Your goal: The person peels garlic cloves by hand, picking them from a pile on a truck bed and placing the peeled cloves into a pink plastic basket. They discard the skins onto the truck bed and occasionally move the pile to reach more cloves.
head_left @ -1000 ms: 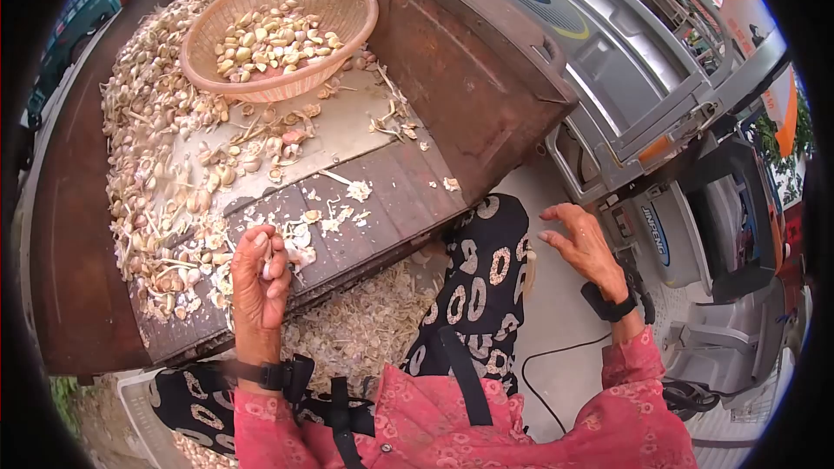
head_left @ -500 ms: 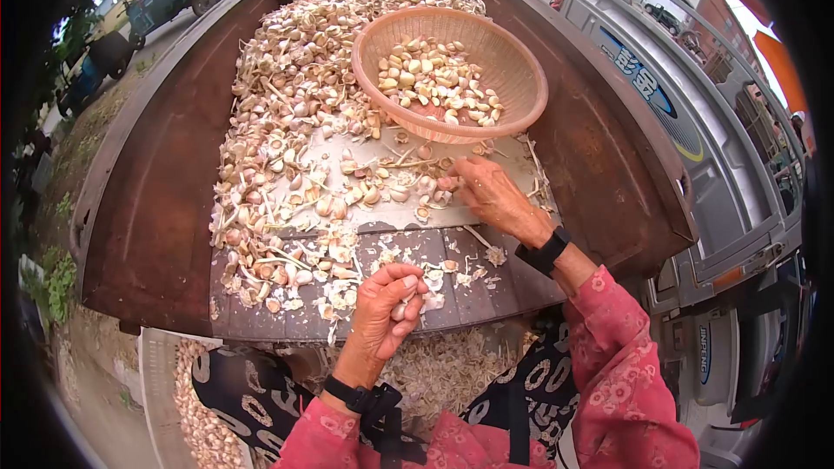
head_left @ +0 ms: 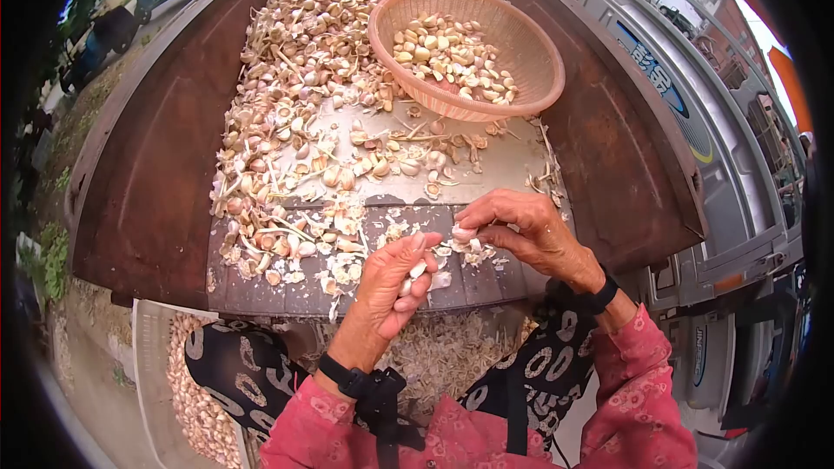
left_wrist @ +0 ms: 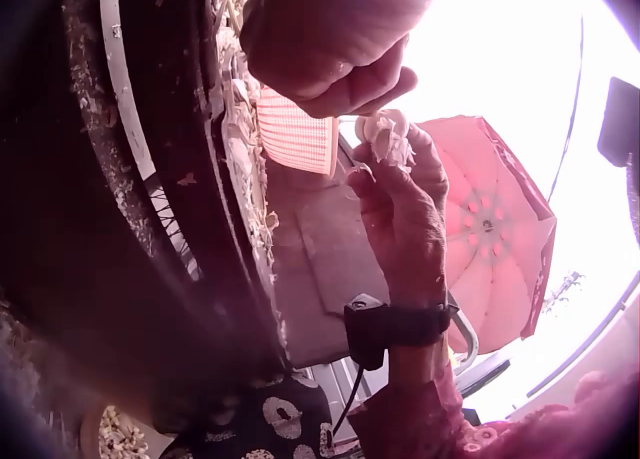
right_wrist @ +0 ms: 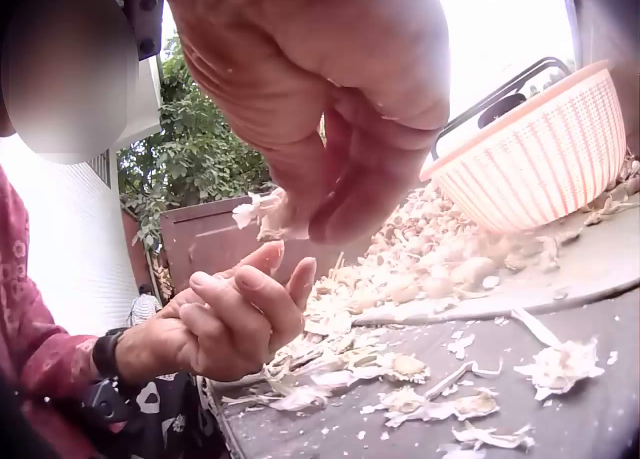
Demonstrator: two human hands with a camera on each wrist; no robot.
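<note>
My right hand (head_left: 534, 230) pinches a pinkish garlic bulb (head_left: 465, 232) between thumb and fingers, above the near edge of the cart bed. Papery skin hangs from that bulb, clearest in the left wrist view (left_wrist: 390, 142). Just to its left, my left hand (head_left: 382, 287) curls its fingers round pale garlic cloves (head_left: 417, 272), its thumb reaching toward the bulb. The right wrist view shows the left hand (right_wrist: 235, 324) palm up, just below the pinched bulb. Beyond both hands, a heap of unpeeled garlic (head_left: 295, 87) covers the bed's left and back.
An orange plastic basket (head_left: 552, 78) with loose cloves stands at the back right of the bed. Rusty side walls (head_left: 156, 156) flank the bed. Skins and stalks litter its near edge and the ground below. A pale crate (head_left: 148, 382) of garlic is at lower left.
The view swung left from the vehicle back to the cart bed. The right hand reached to the garlic near the basket, took a bulb and brought it back beside the left hand.
</note>
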